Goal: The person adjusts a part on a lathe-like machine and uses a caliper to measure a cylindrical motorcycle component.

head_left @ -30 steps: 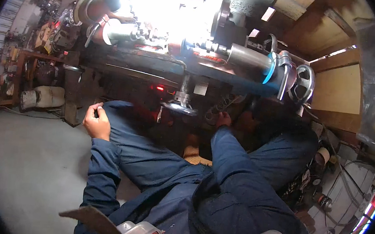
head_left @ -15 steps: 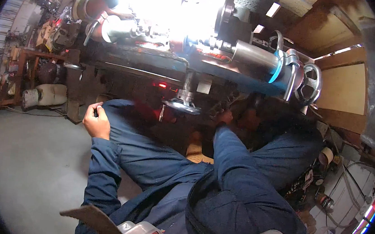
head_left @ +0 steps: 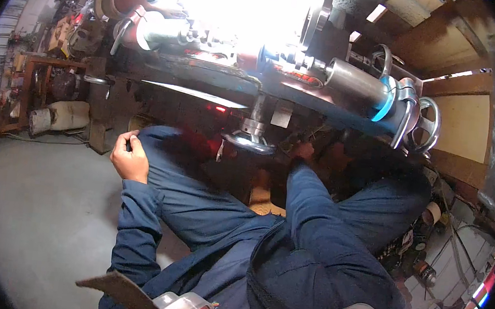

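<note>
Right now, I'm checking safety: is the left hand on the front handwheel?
No, the left hand is beside the knee, apart from the front handwheel.

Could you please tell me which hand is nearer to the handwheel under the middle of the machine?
Right: the right hand is just right of the handwheel; the left hand is farther off, to its left.

Shiny, round metal handwheel [head_left: 248, 144], shaft-mounted
</note>
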